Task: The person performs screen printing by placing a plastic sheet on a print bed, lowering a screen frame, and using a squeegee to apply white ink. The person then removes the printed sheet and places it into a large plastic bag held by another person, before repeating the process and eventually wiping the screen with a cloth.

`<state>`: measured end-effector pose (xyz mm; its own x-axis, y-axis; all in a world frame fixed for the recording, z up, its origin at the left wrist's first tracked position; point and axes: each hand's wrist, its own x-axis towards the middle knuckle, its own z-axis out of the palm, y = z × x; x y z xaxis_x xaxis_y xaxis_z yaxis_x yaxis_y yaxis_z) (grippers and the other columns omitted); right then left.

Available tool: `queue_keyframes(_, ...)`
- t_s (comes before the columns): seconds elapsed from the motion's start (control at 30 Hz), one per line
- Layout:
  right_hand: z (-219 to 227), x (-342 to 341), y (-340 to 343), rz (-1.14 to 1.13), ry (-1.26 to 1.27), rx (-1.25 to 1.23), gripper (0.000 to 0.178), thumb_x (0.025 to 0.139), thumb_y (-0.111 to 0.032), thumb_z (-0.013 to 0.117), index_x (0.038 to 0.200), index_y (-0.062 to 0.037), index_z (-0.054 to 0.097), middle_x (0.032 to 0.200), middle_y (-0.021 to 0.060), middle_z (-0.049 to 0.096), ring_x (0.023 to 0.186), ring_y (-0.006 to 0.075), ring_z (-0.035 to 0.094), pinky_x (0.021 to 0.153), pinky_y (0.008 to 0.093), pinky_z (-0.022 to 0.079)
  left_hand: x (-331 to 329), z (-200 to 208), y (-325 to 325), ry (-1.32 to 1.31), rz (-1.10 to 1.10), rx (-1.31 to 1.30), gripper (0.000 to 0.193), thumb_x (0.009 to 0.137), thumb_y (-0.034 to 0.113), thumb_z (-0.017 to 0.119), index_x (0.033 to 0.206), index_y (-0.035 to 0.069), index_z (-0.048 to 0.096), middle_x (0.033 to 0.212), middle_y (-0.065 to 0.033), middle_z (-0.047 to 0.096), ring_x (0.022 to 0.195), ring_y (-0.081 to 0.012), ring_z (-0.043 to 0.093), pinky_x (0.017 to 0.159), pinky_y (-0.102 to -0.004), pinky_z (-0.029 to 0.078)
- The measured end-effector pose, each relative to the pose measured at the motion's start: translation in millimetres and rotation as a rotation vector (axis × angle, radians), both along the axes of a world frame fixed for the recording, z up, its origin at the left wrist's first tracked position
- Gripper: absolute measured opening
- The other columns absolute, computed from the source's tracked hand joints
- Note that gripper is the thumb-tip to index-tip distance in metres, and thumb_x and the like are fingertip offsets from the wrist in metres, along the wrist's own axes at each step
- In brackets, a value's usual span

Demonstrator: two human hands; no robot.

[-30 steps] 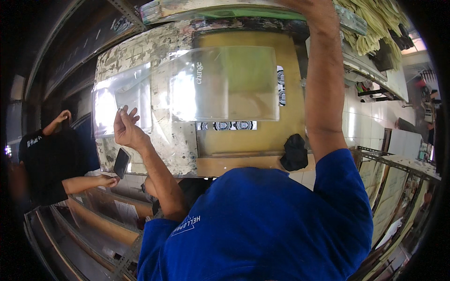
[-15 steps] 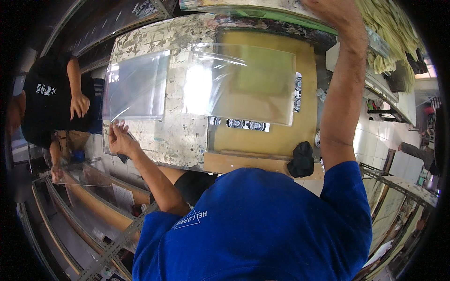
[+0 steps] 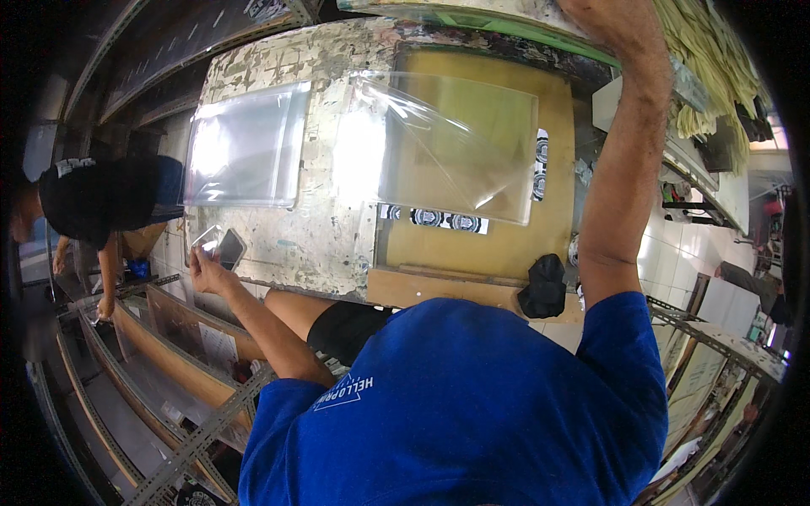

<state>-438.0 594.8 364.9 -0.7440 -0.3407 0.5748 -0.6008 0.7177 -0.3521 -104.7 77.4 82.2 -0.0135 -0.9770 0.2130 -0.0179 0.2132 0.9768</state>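
Gripping a frame (image 3: 506, 17) at the top, the right hand (image 3: 612, 21); left hand (image 3: 205, 268) pinches a phone (image 3: 226, 248), long axis upright.

Worn table (image 3: 333, 215) with clear plastic sheets (image 3: 240, 148)
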Motion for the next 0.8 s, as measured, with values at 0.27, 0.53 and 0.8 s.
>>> queue_keyframes(0.27, 1, 3, 1, -0.018, 0.014, 0.026, 0.03, 0.078, -0.028, 0.077, 0.083, 0.0014, 0.074, 0.067, 0.0111, 0.066, 0.06, 0.0191, 0.059, 0.059, 0.0345, 0.047, 55, -38, -44, -0.026, 0.084, 0.006, 0.022, 0.093, 0.005, 0.064, 0.112, -0.007, 0.065, 0.1, -0.0174, 0.07, 0.082, -0.0222, 0.069, 0.063, -0.0283, 0.055)
queue_keyframes(0.53, 11, 13, -4, -0.027, -0.157, 0.006, 0.028, 0.079, -0.028, 0.076, 0.079, -0.0005, 0.074, 0.066, 0.0099, 0.067, 0.058, 0.018, 0.06, 0.058, 0.0336, 0.048, 29, -73, -8, -1.026, 0.517, -0.805, 0.046, 0.095, 0.028, 0.065, 0.121, -0.008, 0.06, 0.113, -0.0276, 0.063, 0.111, -0.0337, 0.061, 0.093, -0.0466, 0.05)
queue_keyframes(0.8, 5, 13, 6, -0.024, 0.008, 0.043, 0.034, 0.078, -0.032, 0.078, 0.079, 0.0015, 0.073, 0.068, 0.0134, 0.067, 0.061, 0.0209, 0.062, 0.06, 0.0341, 0.049, -195, -74, 261, -0.274, -1.132, 0.362, 0.068, 0.095, 0.024, 0.065, 0.149, 0.0, 0.032, 0.121, -0.0112, 0.061, 0.1, -0.0193, 0.064, 0.079, -0.0305, 0.052)
